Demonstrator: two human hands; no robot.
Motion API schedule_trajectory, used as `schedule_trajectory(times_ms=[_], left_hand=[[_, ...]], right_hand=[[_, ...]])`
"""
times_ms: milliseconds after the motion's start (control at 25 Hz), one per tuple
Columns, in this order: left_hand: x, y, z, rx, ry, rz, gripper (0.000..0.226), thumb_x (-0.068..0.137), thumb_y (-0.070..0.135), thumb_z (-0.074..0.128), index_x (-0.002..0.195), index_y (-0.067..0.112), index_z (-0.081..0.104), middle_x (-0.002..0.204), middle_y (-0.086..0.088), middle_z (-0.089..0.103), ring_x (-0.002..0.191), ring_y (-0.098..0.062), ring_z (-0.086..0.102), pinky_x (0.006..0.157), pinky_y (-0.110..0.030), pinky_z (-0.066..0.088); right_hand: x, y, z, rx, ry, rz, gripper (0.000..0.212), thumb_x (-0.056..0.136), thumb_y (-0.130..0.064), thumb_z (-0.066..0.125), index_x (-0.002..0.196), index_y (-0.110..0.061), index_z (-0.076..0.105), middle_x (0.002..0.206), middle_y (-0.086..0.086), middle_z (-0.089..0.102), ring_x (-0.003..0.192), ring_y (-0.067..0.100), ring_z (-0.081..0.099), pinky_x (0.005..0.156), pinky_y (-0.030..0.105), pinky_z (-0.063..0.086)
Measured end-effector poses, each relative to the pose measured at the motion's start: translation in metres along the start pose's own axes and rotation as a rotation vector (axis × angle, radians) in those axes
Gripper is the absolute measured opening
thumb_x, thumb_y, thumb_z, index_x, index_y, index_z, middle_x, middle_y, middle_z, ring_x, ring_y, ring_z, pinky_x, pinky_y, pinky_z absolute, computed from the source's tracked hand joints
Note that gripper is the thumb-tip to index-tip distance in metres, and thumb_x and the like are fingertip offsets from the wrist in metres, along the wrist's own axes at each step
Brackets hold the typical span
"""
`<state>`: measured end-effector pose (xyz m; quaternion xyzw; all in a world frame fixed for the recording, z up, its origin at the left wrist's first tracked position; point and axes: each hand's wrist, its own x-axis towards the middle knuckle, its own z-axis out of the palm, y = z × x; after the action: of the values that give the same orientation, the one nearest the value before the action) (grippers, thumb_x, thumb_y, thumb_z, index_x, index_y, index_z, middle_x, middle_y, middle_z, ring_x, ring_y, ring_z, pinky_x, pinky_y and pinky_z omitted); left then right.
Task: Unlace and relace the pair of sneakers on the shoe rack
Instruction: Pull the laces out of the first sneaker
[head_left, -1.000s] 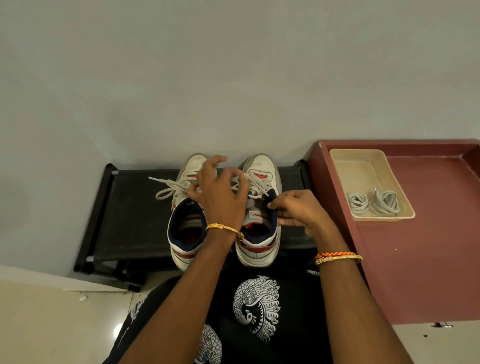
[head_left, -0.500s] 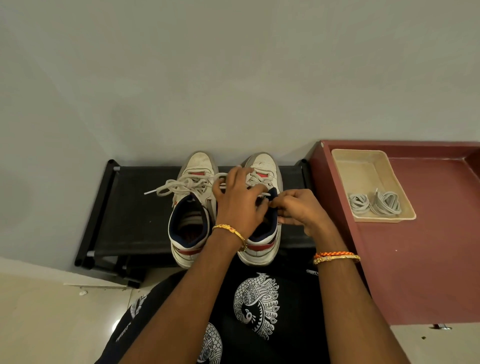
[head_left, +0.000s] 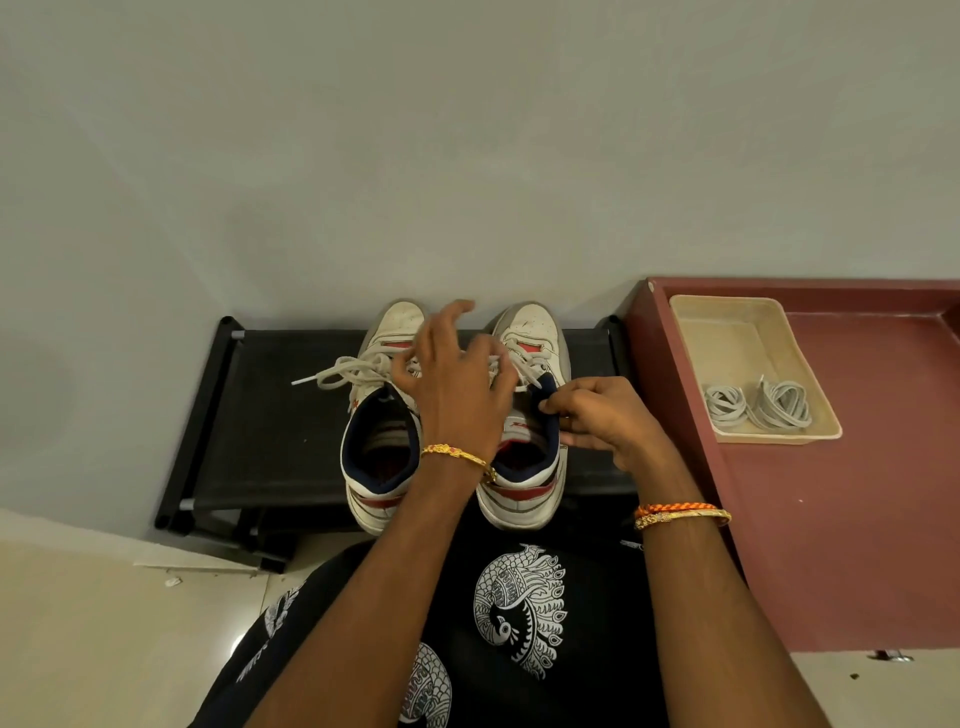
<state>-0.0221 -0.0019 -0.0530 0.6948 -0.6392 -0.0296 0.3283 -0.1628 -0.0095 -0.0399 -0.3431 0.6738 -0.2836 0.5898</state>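
Two white sneakers with red and navy trim stand side by side, toes to the wall, on a black shoe rack (head_left: 270, 415). The left sneaker (head_left: 382, 457) has its white lace (head_left: 337, 371) loose and spilling to the left. Over the gap between the shoes, my left hand (head_left: 452, 384) pinches a strand of the right sneaker's lace (head_left: 524, 364), with its forefinger lifted. My right hand (head_left: 597, 415) pinches the navy collar of the right sneaker (head_left: 530, 322) at its right side. The left hand hides most of the right sneaker's eyelets.
A maroon surface (head_left: 857, 519) adjoins the rack on the right. On it sits a beige tray (head_left: 737, 332) holding two bundles of grey spare laces (head_left: 753, 408). A grey wall rises just behind the shoes. My black patterned clothing fills the foreground.
My left hand has risen from the right sneaker's tongue toward the toes, drawing the lace with it. The right hand keeps its hold on the collar.
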Motion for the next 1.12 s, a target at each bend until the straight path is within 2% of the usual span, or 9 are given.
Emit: schedule_trajectory(times_ms=[200,360,480,600,720,800,920,1040,1120], left_hand=[[0.019,-0.027,-0.032,-0.150,0.363,-0.388,0.008,0.084,0.026,0.056,0.088,0.020,0.061,0.129,0.000,0.045,0.129,-0.018,0.032,0.095,-0.038,0.016],[0.017,-0.034,-0.032,-0.189,0.304,-0.501,0.022,0.084,0.021,0.053,0.105,0.014,0.054,0.127,-0.007,0.047,0.129,-0.022,0.032,0.100,-0.041,0.017],[0.012,-0.021,-0.029,-0.109,0.077,-0.188,0.057,0.077,0.024,0.058,0.132,0.025,0.044,0.143,-0.005,0.031,0.138,-0.023,0.019,0.105,-0.047,0.015],[0.000,-0.008,-0.010,0.073,-0.252,0.226,0.040,0.079,0.029,0.063,0.119,0.031,0.061,0.142,-0.004,0.039,0.141,-0.026,0.015,0.106,-0.051,0.009],[-0.010,0.003,0.014,0.086,-0.334,0.233,0.018,0.079,0.019,0.067,0.096,0.019,0.073,0.128,-0.007,0.056,0.134,-0.028,0.035,0.101,-0.054,0.017],[-0.006,0.003,0.018,0.090,-0.267,0.237,0.011,0.072,0.016,0.072,0.082,0.016,0.073,0.120,-0.008,0.061,0.124,-0.027,0.046,0.094,-0.052,0.026],[-0.002,-0.001,0.011,0.063,-0.114,0.217,0.009,0.064,0.019,0.074,0.072,0.019,0.068,0.124,-0.006,0.056,0.118,-0.020,0.039,0.088,-0.040,0.019],[0.005,-0.009,-0.011,-0.026,0.044,0.008,0.006,0.072,0.018,0.069,0.076,0.020,0.064,0.131,-0.004,0.047,0.123,-0.020,0.037,0.091,-0.039,0.019],[0.013,-0.024,-0.033,-0.098,0.202,-0.200,0.006,0.078,0.019,0.062,0.083,0.018,0.061,0.128,-0.003,0.046,0.121,-0.020,0.039,0.090,-0.035,0.017]], right_hand=[[0.001,0.001,0.000,0.013,0.000,0.005,0.015,0.080,-0.001,0.068,0.095,0.001,0.067,0.087,0.008,0.069,0.077,0.015,0.067,0.056,0.020,0.057],[0.002,0.003,-0.001,0.026,0.005,0.001,0.015,0.079,-0.001,0.068,0.095,0.000,0.067,0.083,0.007,0.069,0.075,0.014,0.067,0.058,0.022,0.057],[0.003,0.004,0.000,0.010,0.006,-0.009,0.015,0.079,-0.002,0.068,0.094,0.000,0.067,0.083,0.006,0.069,0.075,0.013,0.067,0.059,0.022,0.057],[0.003,0.005,0.001,-0.032,0.005,-0.036,0.011,0.080,-0.002,0.067,0.091,-0.002,0.067,0.081,0.006,0.069,0.073,0.012,0.066,0.057,0.021,0.055],[0.005,0.007,0.002,-0.052,0.021,-0.062,0.007,0.081,-0.002,0.066,0.088,-0.003,0.066,0.085,0.011,0.068,0.076,0.016,0.067,0.064,0.025,0.058],[0.007,0.009,0.003,-0.074,0.037,-0.080,0.004,0.080,-0.003,0.066,0.084,-0.005,0.066,0.088,0.013,0.069,0.079,0.019,0.067,0.069,0.029,0.058],[0.009,0.010,0.004,-0.115,0.060,-0.090,0.005,0.080,-0.006,0.067,0.084,-0.005,0.068,0.085,0.010,0.068,0.078,0.017,0.066,0.066,0.029,0.058],[0.010,0.008,0.003,-0.098,0.058,-0.080,0.008,0.080,-0.006,0.068,0.088,-0.003,0.068,0.079,0.006,0.065,0.071,0.012,0.063,0.056,0.023,0.053],[0.010,0.010,0.003,-0.071,0.064,-0.078,0.005,0.079,-0.004,0.069,0.083,-0.005,0.066,0.081,0.008,0.066,0.072,0.014,0.064,0.057,0.025,0.054]])
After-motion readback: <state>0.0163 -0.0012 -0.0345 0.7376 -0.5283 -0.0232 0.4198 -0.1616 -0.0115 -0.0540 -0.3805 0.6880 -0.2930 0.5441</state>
